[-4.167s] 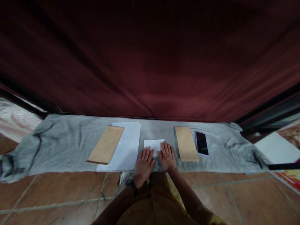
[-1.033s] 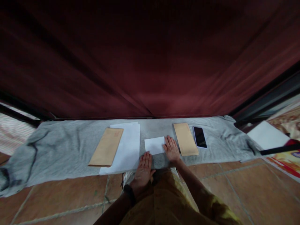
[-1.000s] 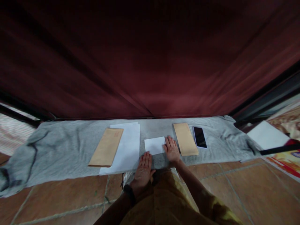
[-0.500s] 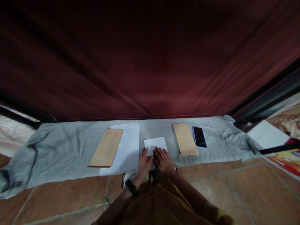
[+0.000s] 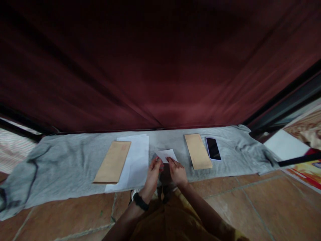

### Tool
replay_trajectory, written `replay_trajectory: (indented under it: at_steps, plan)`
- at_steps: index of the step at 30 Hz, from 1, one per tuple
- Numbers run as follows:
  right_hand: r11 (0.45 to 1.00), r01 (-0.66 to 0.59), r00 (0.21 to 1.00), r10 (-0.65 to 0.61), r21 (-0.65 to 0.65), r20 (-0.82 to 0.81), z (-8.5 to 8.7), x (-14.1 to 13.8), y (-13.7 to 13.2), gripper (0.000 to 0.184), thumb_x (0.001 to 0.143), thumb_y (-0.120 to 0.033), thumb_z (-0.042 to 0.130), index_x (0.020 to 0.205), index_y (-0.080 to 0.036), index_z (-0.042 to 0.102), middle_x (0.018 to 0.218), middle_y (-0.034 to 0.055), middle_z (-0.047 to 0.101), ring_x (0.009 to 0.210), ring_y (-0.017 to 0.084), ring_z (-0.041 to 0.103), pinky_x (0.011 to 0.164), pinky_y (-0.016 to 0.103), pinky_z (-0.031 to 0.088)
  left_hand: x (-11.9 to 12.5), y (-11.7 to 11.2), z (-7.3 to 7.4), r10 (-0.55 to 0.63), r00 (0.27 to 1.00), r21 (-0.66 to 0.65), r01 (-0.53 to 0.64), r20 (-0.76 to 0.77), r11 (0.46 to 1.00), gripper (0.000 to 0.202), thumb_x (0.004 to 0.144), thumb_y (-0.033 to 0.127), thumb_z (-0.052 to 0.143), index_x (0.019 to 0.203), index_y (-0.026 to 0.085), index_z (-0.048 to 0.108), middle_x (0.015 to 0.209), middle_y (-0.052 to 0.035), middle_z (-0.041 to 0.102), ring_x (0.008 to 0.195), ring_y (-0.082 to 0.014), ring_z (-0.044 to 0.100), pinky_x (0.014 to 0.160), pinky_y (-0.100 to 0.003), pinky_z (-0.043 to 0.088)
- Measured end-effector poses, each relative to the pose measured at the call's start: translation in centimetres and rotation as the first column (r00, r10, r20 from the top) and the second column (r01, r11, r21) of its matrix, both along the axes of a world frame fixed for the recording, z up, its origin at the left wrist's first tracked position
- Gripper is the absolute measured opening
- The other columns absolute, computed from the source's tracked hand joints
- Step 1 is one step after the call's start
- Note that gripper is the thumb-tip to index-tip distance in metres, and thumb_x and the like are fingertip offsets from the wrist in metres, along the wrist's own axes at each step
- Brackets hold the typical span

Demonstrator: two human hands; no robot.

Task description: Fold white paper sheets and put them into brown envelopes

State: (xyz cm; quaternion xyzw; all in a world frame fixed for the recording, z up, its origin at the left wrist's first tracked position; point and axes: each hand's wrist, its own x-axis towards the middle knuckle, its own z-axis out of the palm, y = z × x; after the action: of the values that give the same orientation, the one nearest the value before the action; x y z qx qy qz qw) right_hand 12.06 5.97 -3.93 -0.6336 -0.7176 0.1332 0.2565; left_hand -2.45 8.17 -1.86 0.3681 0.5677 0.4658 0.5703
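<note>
A small white sheet of folded-looking paper [image 5: 166,154] is between my hands, lifted and tilted over the grey cloth. My left hand [image 5: 153,170] pinches its left edge, with the fingers curled and slightly blurred. At the near right part of the paper, my right hand [image 5: 177,171] grips with thumb and fingers closed. To the left, a brown envelope [image 5: 112,162] lies partly over white sheets of paper [image 5: 137,160]. On the right rests a second brown envelope [image 5: 198,151], beside a dark-screened phone [image 5: 213,148].
The grey cloth [image 5: 67,160] covers a long narrow surface against a dark red curtain [image 5: 160,83]. Dark frame bars [image 5: 283,107] stand at the right. A white sheet [image 5: 286,144] and a colourful printed sheet [image 5: 307,172] lie beyond. Below is a tiled floor [image 5: 230,204].
The small paper was lying flat under both hands; now it is raised and tilted in them. My fingers have gone from spread on it to closed around its edges.
</note>
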Motion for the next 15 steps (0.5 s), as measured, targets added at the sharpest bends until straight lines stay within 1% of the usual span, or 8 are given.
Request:
replay_trajectory:
  at_steps: [1, 3, 5, 7, 9, 11, 13, 15]
  plan:
    - [0.999, 0.04, 0.996, -0.04, -0.006, -0.081, 0.7, 0.3, 0.3, 0.044, 0.101, -0.02, 0.033, 0.137, -0.024, 0.058, 0.13, 0.0065, 0.068, 0.113, 0.022, 0.067, 0.096, 0.032, 0.051, -0.3, 0.0, 0.1, 0.014, 0.999, 0.006, -0.014, -0.034, 1.0, 0.056, 0.084, 0.057, 0.059, 0.123, 0.017, 0.063, 0.118, -0.0138, 0.069, 0.096, -0.0221, 0.069, 0.075, -0.032, 0.056]
    - [0.995, 0.095, 0.962, -0.099, -0.026, -0.254, 2.1, 0.9, 0.7, 0.04, 0.103, -0.03, 0.032, 0.126, -0.023, 0.065, 0.116, 0.0069, 0.073, 0.103, 0.022, 0.07, 0.089, 0.031, 0.054, -1.0, 0.0, 0.4, 0.055, 0.99, 0.035, -0.051, -0.13, 0.998, 0.058, 0.09, 0.058, 0.052, 0.132, 0.018, 0.057, 0.133, -0.0151, 0.062, 0.113, -0.0238, 0.064, 0.086, -0.033, 0.055]
    - [0.996, 0.049, 0.922, -0.075, -0.075, -0.38, 3.2, 1.5, 1.1, 0.04, 0.103, -0.037, 0.035, 0.115, -0.022, 0.069, 0.101, 0.0061, 0.076, 0.092, 0.022, 0.071, 0.08, 0.03, 0.055, -1.7, 0.2, 0.9, 0.092, 0.966, 0.11, -0.067, -0.24, 0.992, 0.056, 0.092, 0.054, 0.05, 0.138, 0.021, 0.051, 0.139, -0.013, 0.059, 0.123, -0.0239, 0.059, 0.097, -0.035, 0.051]
    - [0.991, -0.047, 0.889, -0.015, -0.123, -0.458, 4.0, 2.0, 1.3, 0.038, 0.101, -0.041, 0.04, 0.109, -0.023, 0.072, 0.092, 0.0041, 0.076, 0.083, 0.021, 0.071, 0.074, 0.028, 0.054, -2.1, 0.5, 1.5, 0.117, 0.959, 0.192, -0.067, -0.259, 0.979, 0.057, 0.092, 0.051, 0.053, 0.141, 0.024, 0.047, 0.138, -0.0102, 0.059, 0.124, -0.0233, 0.057, 0.102, -0.036, 0.048]
    - [0.981, -0.122, 0.863, 0.03, -0.151, -0.504, 4.5, 2.4, 1.4, 0.035, 0.098, -0.042, 0.044, 0.107, -0.023, 0.073, 0.092, 0.0028, 0.076, 0.082, 0.02, 0.07, 0.074, 0.027, 0.053, -2.2, 0.8, 2.2, 0.076, 0.977, 0.226, -0.029, -0.201, 0.974, 0.058, 0.088, 0.05, 0.059, 0.14, 0.024, 0.049, 0.128, -0.0087, 0.065, 0.115, -0.0229, 0.061, 0.097, -0.036, 0.049]
    - [0.97, -0.172, 0.848, 0.056, -0.173, -0.528, 4.7, 2.6, 1.6, 0.034, 0.097, -0.041, 0.046, 0.107, -0.024, 0.074, 0.094, 0.0021, 0.076, 0.083, 0.02, 0.069, 0.074, 0.027, 0.052, -2.2, 1.2, 2.5, -0.045, 0.986, 0.2, 0.078, -0.162, 0.977, 0.054, 0.083, 0.049, 0.064, 0.129, 0.02, 0.059, 0.109, -0.0075, 0.071, 0.098, -0.0222, 0.066, 0.086, -0.033, 0.052]
    - [0.959, -0.2, 0.847, 0.068, -0.199, -0.528, 4.7, 2.8, 1.8, 0.034, 0.096, -0.04, 0.046, 0.106, -0.024, 0.074, 0.092, 0.0019, 0.076, 0.081, 0.019, 0.069, 0.072, 0.026, 0.051, -2.0, 1.4, 2.4, -0.169, 0.967, 0.156, 0.199, -0.189, 0.967, 0.041, 0.079, 0.048, 0.067, 0.107, 0.018, 0.07, 0.089, -0.0052, 0.072, 0.081, -0.0206, 0.065, 0.074, -0.031, 0.051]
    - [0.957, -0.192, 0.864, 0.059, -0.218, -0.501, 4.6, 3.0, 2.0, 0.032, 0.095, -0.039, 0.048, 0.102, -0.024, 0.076, 0.086, 0.0014, 0.075, 0.076, 0.018, 0.068, 0.068, 0.025, 0.049, -2.0, 1.5, 2.0, -0.204, 0.948, 0.14, 0.243, -0.246, 0.96, 0.03, 0.078, 0.047, 0.066, 0.085, 0.018, 0.072, 0.076, -0.0032, 0.07, 0.072, -0.0189, 0.061, 0.068, -0.028, 0.048]
